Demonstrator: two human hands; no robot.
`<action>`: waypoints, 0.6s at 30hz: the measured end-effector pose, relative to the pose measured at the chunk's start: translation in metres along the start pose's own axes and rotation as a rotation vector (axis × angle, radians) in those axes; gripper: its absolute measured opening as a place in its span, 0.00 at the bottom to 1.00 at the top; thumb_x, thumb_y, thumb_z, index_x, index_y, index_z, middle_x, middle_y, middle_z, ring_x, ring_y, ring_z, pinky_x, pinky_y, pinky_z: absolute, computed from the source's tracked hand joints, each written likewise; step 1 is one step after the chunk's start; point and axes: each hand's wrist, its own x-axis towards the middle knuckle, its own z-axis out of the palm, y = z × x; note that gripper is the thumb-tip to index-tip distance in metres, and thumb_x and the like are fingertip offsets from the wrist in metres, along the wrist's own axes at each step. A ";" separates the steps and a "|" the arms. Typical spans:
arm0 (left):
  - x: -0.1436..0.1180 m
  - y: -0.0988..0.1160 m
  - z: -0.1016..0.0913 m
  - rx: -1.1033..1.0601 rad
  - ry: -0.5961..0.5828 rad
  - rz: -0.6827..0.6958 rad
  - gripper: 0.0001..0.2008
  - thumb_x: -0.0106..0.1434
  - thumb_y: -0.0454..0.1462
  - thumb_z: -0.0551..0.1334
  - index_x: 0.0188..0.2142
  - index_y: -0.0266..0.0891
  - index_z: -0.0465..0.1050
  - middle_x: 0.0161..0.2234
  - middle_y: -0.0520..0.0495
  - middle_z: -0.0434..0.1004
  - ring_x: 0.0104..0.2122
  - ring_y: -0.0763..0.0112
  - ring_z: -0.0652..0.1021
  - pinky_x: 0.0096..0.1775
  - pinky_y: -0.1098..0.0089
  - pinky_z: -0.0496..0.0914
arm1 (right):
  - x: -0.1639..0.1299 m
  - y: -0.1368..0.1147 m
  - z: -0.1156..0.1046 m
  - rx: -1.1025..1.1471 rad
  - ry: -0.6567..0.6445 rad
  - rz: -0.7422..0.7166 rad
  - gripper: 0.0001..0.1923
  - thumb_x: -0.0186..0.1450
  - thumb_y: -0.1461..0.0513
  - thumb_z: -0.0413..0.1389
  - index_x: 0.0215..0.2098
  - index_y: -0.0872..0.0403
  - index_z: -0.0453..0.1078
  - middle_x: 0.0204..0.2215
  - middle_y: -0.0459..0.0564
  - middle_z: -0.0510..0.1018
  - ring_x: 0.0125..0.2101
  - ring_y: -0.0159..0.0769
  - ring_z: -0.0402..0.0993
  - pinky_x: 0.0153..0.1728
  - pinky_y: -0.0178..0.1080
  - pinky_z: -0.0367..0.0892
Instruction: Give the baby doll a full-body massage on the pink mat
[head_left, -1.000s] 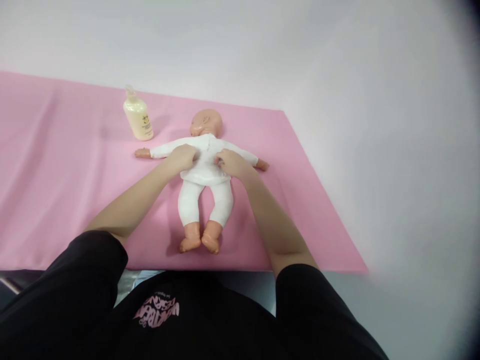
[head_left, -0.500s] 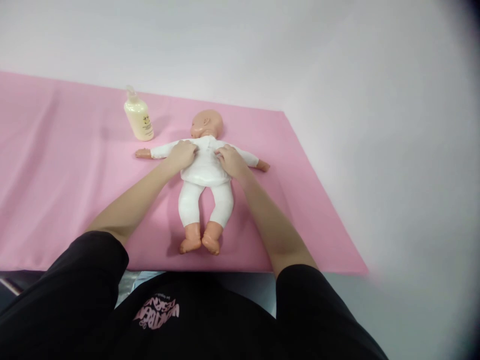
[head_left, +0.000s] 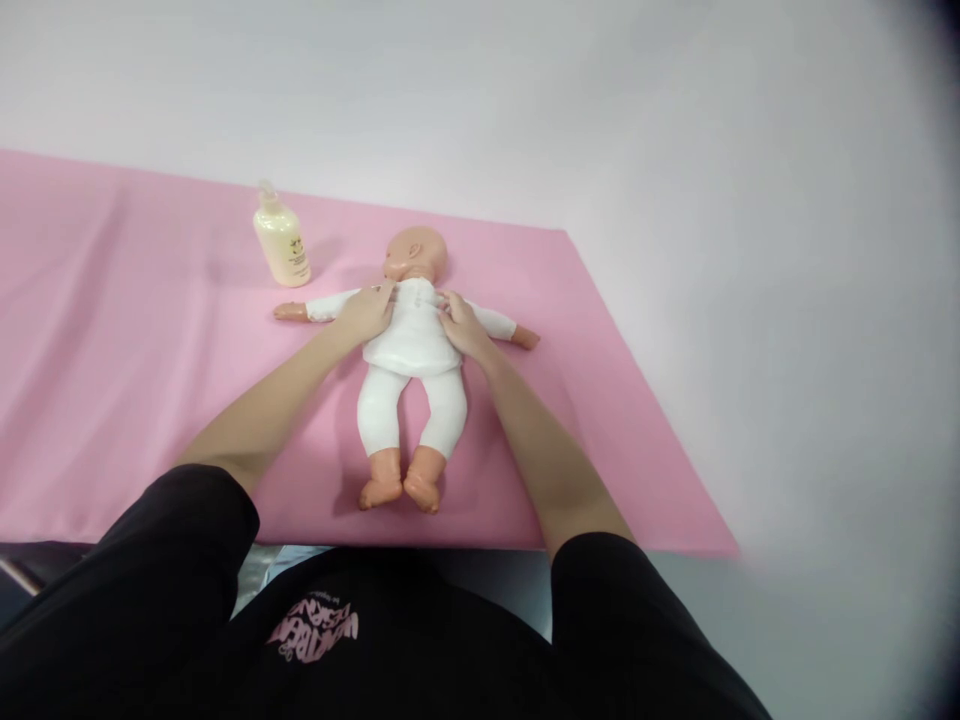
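A baby doll in a white top and white leggings lies stretched out on a pink-covered table. Its bare head is turned to the left, its arms are spread wide, and its feet point towards me. My left hand rests on the left side of the doll's upper body near the shoulder, fingers laid over the white cloth. On the opposite side, my right hand lies against the upper body by the other shoulder, its fingers extended and slightly apart. Neither hand appears to grasp anything; my palms are hidden.
A pump bottle of pale yellow liquid stands to the left of the doll's head, beyond its outstretched arm. The pink table cover runs off to the left and ends at a slanting right edge. A pale wall rises behind.
Both hands have slid slightly outward from the middle of the doll's upper body towards its shoulders. The right fingers look less curled. The view has shifted slightly; doll and bottle stay in place.
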 end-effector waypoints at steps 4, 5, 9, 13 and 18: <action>0.005 -0.008 0.009 -0.019 0.023 0.036 0.25 0.76 0.35 0.47 0.69 0.34 0.64 0.59 0.33 0.78 0.56 0.54 0.79 0.57 0.58 0.71 | 0.001 -0.003 -0.001 -0.075 -0.021 -0.038 0.29 0.71 0.64 0.43 0.69 0.57 0.62 0.61 0.62 0.75 0.63 0.45 0.71 0.67 0.51 0.64; 0.006 -0.009 0.010 -0.018 0.025 0.044 0.25 0.76 0.35 0.46 0.68 0.34 0.66 0.60 0.33 0.78 0.56 0.55 0.79 0.58 0.58 0.71 | 0.001 -0.003 -0.001 -0.089 -0.024 -0.048 0.29 0.71 0.64 0.43 0.69 0.56 0.64 0.62 0.61 0.75 0.64 0.45 0.70 0.68 0.52 0.63; 0.008 -0.012 0.012 0.007 0.035 0.052 0.25 0.76 0.36 0.47 0.68 0.36 0.68 0.59 0.34 0.78 0.57 0.55 0.78 0.60 0.58 0.69 | -0.003 -0.008 -0.001 -0.194 -0.015 -0.035 0.29 0.71 0.64 0.44 0.69 0.56 0.64 0.61 0.63 0.75 0.62 0.51 0.70 0.67 0.57 0.63; 0.006 -0.010 0.008 0.043 0.002 0.061 0.26 0.77 0.36 0.46 0.69 0.35 0.67 0.61 0.34 0.76 0.59 0.55 0.76 0.63 0.58 0.67 | -0.009 -0.020 -0.005 -0.326 -0.024 0.022 0.32 0.69 0.67 0.46 0.71 0.59 0.61 0.59 0.67 0.72 0.60 0.55 0.70 0.66 0.58 0.64; -0.004 0.012 -0.015 0.146 -0.138 -0.007 0.28 0.77 0.36 0.45 0.72 0.31 0.60 0.62 0.28 0.72 0.58 0.48 0.76 0.60 0.54 0.69 | -0.020 -0.034 -0.019 -0.456 -0.200 -0.063 0.31 0.72 0.64 0.43 0.72 0.61 0.59 0.61 0.68 0.75 0.55 0.56 0.77 0.60 0.56 0.71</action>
